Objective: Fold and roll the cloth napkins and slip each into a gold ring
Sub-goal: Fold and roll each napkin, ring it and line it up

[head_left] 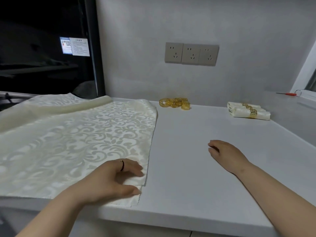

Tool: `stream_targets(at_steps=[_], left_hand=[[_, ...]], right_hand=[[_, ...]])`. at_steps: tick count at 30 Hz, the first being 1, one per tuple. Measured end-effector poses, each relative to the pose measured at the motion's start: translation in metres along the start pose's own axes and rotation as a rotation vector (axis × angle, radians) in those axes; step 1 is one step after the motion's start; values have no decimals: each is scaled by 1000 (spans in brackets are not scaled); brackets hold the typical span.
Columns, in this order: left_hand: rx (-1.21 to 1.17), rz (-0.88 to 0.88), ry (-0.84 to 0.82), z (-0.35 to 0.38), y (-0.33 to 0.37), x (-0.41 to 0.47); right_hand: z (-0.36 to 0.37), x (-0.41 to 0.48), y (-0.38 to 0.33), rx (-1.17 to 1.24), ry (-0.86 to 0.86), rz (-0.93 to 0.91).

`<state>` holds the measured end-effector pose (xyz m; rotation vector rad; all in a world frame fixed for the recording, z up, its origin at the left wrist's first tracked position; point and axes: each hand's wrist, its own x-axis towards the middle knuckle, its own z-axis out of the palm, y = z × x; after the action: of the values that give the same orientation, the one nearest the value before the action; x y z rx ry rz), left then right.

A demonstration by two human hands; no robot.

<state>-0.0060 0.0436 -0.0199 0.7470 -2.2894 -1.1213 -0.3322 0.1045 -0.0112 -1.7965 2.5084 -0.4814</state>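
The left hand [116, 178] presses nearly straight fingers on the near right corner of the flat napkin stack [68, 142]. The right hand [225, 154] rests loosely curled and holding nothing on the counter [188, 168]. Behind lie loose gold rings [176, 103] and 2 ringed napkin rolls [239, 111].

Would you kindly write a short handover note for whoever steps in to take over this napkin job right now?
Left hand: rests on the near right corner of the flat napkins; whether it pinches the cloth cannot be told.
Right hand: open, empty, resting on the counter.
Gold rings: loose pile at the back, middle.
Done: ringed rolls lie at the back right.
Left: fold, roll and ring the flat napkins.
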Motion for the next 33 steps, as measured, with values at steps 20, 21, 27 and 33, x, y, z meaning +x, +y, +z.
stream_targets(at_steps=[20, 21, 27, 33], left_hand=[[376, 137, 387, 13, 1, 3], [365, 154, 404, 13, 2, 2], [635, 281, 466, 13, -3, 5], [798, 260, 454, 10, 3, 1]], right_hand=[[0, -32, -87, 268, 1, -454], [5, -39, -102, 278, -46, -544], [25, -43, -144, 379, -102, -629], [22, -35, -134, 514, -172, -342]])
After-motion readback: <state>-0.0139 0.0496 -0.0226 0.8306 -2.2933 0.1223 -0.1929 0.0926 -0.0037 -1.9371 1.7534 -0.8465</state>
